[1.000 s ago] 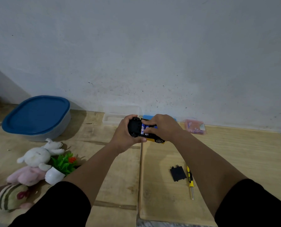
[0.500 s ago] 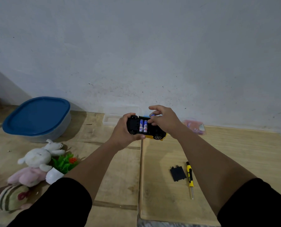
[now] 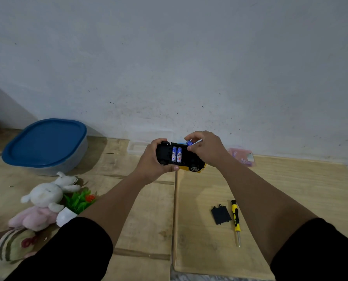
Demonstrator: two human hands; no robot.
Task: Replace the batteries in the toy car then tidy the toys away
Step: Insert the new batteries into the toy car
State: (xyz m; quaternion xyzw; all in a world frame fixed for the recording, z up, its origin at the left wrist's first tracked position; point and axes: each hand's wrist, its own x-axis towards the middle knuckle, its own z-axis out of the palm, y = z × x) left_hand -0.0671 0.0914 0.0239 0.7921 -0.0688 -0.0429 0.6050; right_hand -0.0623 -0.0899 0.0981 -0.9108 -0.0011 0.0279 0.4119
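Wooden surface (image 3: 290, 189): left hand (image 3: 150, 159) grips upturned toy car (image 3: 181, 157); right hand (image 3: 207, 149) pinches battery (image 3: 190, 142) at car's 1 o'clock.

Glossy plastic toy car (image 3: 181, 157)

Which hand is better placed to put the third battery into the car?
Right. The right hand already pinches a battery just above the open compartment, while the left hand grips the upturned toy car.

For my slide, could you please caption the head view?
Left hand holds the upturned toy car while the right hand pinches a third battery over its compartment.
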